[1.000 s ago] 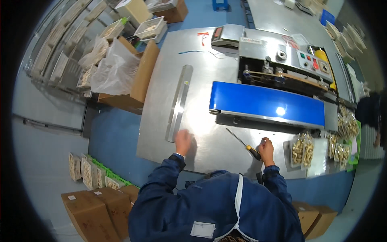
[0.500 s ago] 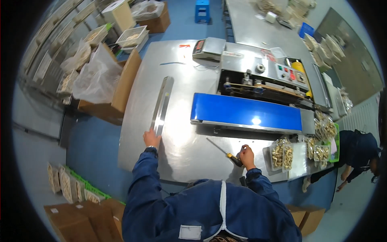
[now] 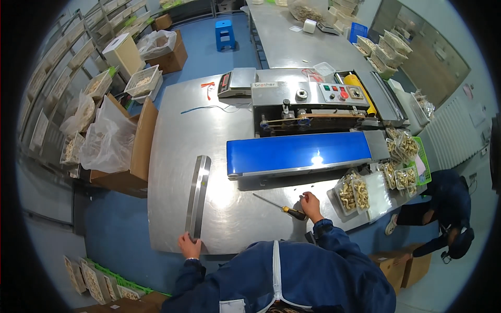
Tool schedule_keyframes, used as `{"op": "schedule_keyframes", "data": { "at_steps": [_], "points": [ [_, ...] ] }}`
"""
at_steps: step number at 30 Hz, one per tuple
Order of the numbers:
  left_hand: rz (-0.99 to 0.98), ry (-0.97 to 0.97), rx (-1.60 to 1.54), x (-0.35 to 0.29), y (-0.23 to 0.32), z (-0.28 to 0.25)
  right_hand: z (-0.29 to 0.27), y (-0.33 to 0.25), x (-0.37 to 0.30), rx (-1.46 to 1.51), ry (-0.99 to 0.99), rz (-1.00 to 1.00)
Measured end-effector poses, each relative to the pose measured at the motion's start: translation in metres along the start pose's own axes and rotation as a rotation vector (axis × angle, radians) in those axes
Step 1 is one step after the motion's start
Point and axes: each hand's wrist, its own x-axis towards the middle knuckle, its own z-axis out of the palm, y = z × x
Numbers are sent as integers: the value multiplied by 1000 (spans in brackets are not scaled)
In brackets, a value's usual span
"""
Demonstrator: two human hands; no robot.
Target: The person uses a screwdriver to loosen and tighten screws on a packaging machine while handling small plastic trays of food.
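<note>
At the table's near left edge, my left hand (image 3: 189, 245) is closed around the near end of a long metal angle bar (image 3: 197, 195), which lies on the steel tabletop (image 3: 175, 135). My right hand (image 3: 311, 206) rests farther right, thumb and fingers pinched together; whatever they may hold is too small to make out. Just left of it lies a screwdriver (image 3: 292, 212) with a black and yellow handle, its shaft pointing away to the left. Beyond both hands stands a sealing machine (image 3: 308, 101) with a blue conveyor belt (image 3: 297, 154) along its front.
Clear packs of mushrooms (image 3: 353, 194) stand right of my right hand, near a green basket (image 3: 424, 161). A digital scale (image 3: 237, 82) sits behind the belt. To the left is a cardboard box (image 3: 136, 156) with plastic bags. A co-worker (image 3: 450, 208) bends over boxes at right.
My left hand has drawn the metal bar toward me, to the table's near edge. My right hand stays beside the screwdriver. The view has shifted, and the co-worker now reaches to the boxes.
</note>
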Motion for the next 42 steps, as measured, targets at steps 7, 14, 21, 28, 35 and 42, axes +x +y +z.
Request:
{"op": "schedule_keyframes", "data": {
  "at_steps": [7,14,21,28,35,42],
  "points": [
    [-403,183,48,-80,-62,-4,12,-83,-6,255,-56,-238],
    [-1113,274,-27,-104,-92,26,55,-110,-4,274,-309,-285],
    [-1040,249,-844,-108,-105,37,54,-129,-26,313,-575,-208],
    [-963,315,-1141,-94,-109,3,35,-182,-22,374,-562,-309],
    [-640,193,-1171,6,-12,-51,-23,-191,26,674,-309,-228],
    [-123,-164,-795,124,161,-65,-156,-177,63,1423,-199,-53]
  ]
}}
